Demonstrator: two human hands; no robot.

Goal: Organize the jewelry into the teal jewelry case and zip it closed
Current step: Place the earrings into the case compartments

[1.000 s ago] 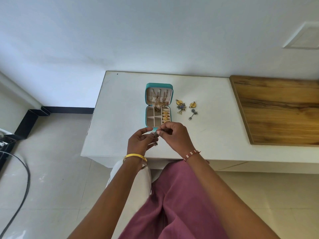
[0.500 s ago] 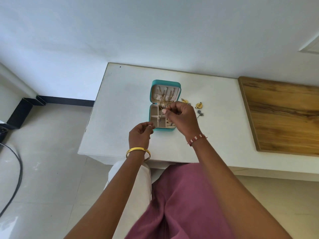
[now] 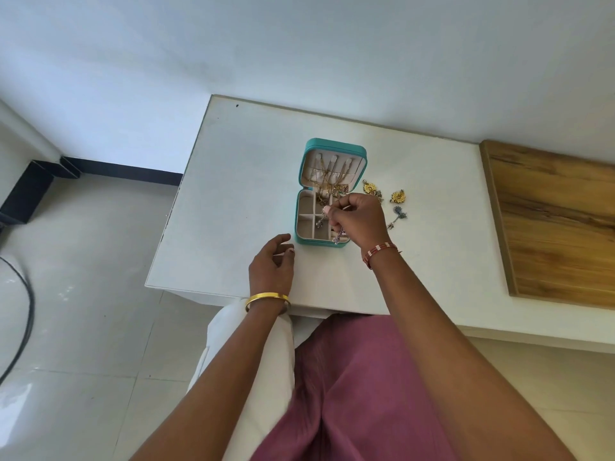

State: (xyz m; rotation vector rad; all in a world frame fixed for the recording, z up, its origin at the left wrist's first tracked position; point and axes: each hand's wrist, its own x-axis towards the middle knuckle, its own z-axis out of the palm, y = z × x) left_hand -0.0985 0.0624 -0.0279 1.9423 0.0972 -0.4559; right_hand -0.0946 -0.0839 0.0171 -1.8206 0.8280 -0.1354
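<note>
No writing can be read on anything. The teal jewelry case (image 3: 332, 194) lies open on the white counter (image 3: 233, 194), lid at the far end. The right hand (image 3: 357, 219) pinches small silver jewelry (image 3: 340, 235) above its compartments. The left hand (image 3: 271, 267) is relaxed, holding nothing. Loose earrings (image 3: 397, 196) lie just right.

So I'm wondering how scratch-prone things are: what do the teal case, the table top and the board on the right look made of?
Teal jewelry case: looks like smooth faux leather with a slight sheen, cream, velvety-looking lining; the look leaves it open.
White table: matte painted or laminated board, flat with no grain.
Wooden board: wood or wood-look laminate, brown grain streaks; cannot tell which.
</note>
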